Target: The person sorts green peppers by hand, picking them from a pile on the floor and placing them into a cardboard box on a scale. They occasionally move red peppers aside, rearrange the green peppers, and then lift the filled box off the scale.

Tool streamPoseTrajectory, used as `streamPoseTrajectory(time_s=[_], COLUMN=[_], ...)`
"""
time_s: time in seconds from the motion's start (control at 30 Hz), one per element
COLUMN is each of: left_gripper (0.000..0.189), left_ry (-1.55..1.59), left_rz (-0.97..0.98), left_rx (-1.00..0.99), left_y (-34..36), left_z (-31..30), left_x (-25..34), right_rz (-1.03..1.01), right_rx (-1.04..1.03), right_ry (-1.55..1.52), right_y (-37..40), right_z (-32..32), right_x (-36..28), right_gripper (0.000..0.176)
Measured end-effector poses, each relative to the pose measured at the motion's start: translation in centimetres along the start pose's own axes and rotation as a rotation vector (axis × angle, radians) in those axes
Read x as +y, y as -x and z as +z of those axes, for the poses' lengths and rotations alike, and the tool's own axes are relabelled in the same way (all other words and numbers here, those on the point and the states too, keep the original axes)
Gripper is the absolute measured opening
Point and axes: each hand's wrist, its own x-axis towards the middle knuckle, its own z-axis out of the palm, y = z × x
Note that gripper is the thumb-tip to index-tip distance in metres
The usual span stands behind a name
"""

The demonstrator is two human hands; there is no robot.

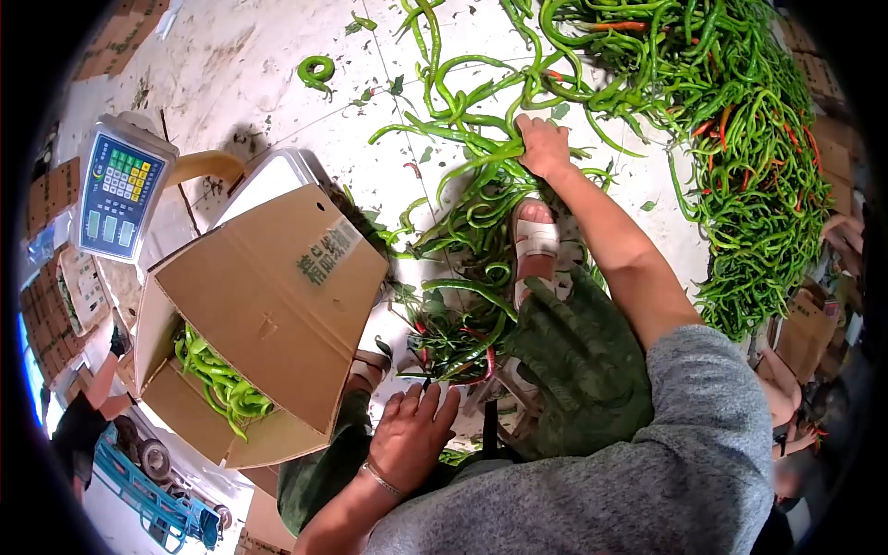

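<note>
My right hand [544, 146] reaches forward, its fingers curled round the long green chili peppers [490, 148] lying on the floor; how many it grips is hidden. Over my left knee, my left hand [407, 440] hangs with its fingers stretched out and nothing in it. More green chilies and a few red ones [489, 363] lie mixed with leaves between my feet. Left of me, a tilted cardboard box [277, 287] holds a layer of green chilies [217, 375].
A big heap of green and red chilies [740, 185] covers the right side. At the left stands a scale display [122, 190] with its white platform [277, 176] behind the box. A blue cart [148, 490] and other people are at the edges.
</note>
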Motion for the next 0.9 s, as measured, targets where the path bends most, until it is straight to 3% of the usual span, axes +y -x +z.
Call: streamPoseTrajectory(time_s=[0.13,0.27,0.37,0.73,0.83,0.9], left_gripper=[0.058,0.056,0.056,0.057,0.057,0.057], left_ry=[0.006,0.007,0.0,-0.015,-0.023,-0.02], left_rz=[0.007,-0.015,-0.018,-0.009,-0.012,-0.019], left_rx=[0.009,-0.007,-0.003,-0.022,-0.025,-0.034], left_y=[0.0,-0.1,0.0,-0.1,-0.1,-0.2], left_z=[0.0,0.0,0.4,0.5,0.7,0.7], left_x=[0.0,0.1,0.0,0.0,-0.1,0.0], right_rz=[-0.135,0.025,-0.033,0.073,0.004,-0.054], right_rx=[-0.066,-0.146,-0.171,-0.115,-0.127,-0.026], right_ry=[-0.267,-0.388,-0.432,-0.288,-0.286,-0.243], right_y=[-0.3,-0.1,0.4,1.5,0.8,1.3], right_z=[0.5,0.1,1.4,0.8,1.9,2.3], right_x=[1.9,1.6,1.3,-1.0,0.0,0.0], right_gripper=[0.038,0.042,0.046,0.06,0.059,0.055])
